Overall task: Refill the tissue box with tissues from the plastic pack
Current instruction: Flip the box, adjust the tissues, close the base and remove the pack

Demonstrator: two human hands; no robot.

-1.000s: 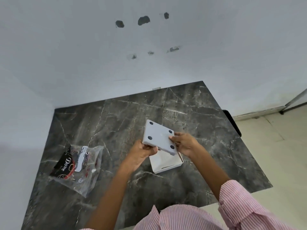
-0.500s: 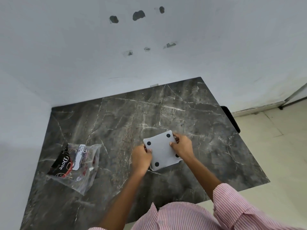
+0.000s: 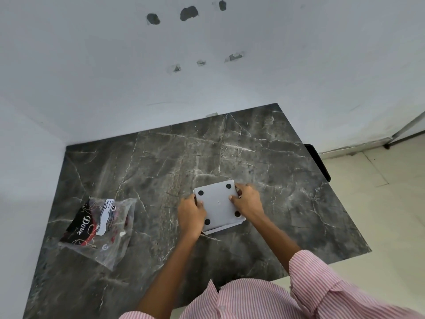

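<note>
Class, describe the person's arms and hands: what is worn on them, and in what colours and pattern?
The left hand and right hand wear no gloves; no ring or watch shows. The right sleeve is pink with fine white stripes, leaving the forearm uncovered.

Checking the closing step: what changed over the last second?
The grey base panel, held tilted above the tissue box, came down flat onto it; the left hand and right hand still grip its sides. The plastic pack stayed where it lay.
</note>
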